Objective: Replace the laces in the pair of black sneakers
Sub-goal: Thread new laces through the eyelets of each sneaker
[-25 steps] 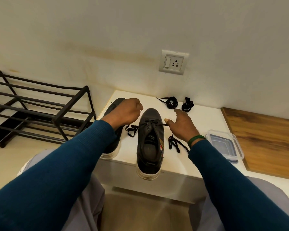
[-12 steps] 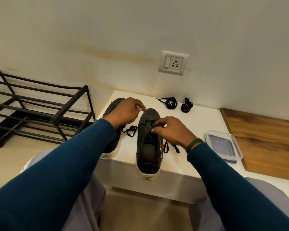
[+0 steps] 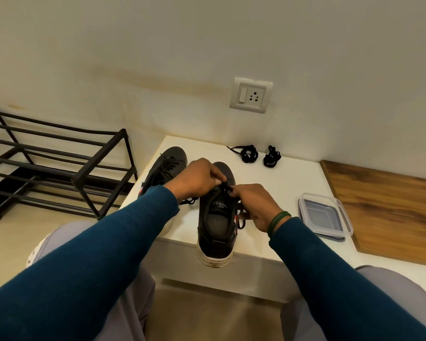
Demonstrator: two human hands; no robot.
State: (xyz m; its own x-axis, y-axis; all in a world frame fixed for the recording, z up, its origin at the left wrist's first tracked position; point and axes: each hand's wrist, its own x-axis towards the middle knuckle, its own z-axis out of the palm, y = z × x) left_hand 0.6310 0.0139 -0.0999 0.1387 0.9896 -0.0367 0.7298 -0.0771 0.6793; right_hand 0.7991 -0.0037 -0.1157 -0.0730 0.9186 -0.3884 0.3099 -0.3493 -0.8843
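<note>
Both hands bunch over the front sneaker's (image 3: 214, 225) upper eyelets. The left hand (image 3: 197, 178) and right hand (image 3: 253, 205) pinch the lace (image 3: 241, 221), but which eyelet it enters is covered. The tongue label (image 3: 219, 205) is too small to read (pale print, nothing more). Left of that sneaker, the second sneaker (image 3: 165, 163) loses its heel behind the left sleeve (image 3: 108, 242). Further left the shoe rack (image 3: 99, 155) runs off the frame edge, and well right of the sneaker the wooden board (image 3: 384, 205) is cropped too.
</note>
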